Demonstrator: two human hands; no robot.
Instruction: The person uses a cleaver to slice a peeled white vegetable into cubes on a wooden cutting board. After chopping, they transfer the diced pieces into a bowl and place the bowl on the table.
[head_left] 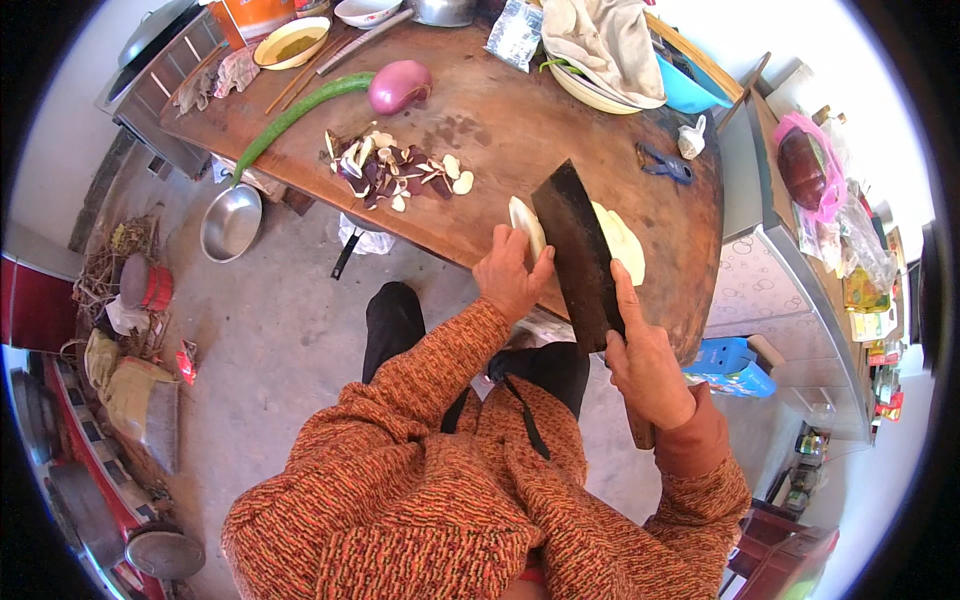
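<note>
One cleaver [580, 255], gripped by the worker's [400, 510] right hand [652, 372], is observed over the wooden table [480, 140], tip toward eleven o'clock. Left hand [508, 275] holds a pale vegetable piece [526, 224] at the cleaver's nine o'clock; pale slices [624, 248] lie at three, peelings [388, 172] toward ten.

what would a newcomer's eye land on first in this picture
The big dark cleaver probably stands out first, held in the right grip near the wooden table's front edge, with pale slices to its right and the left grip on a pale piece to its left. Next come the glossy, round purple vegetable and long green one farther back on the left, behind a heap of dark peelings and pale scraps.
</note>
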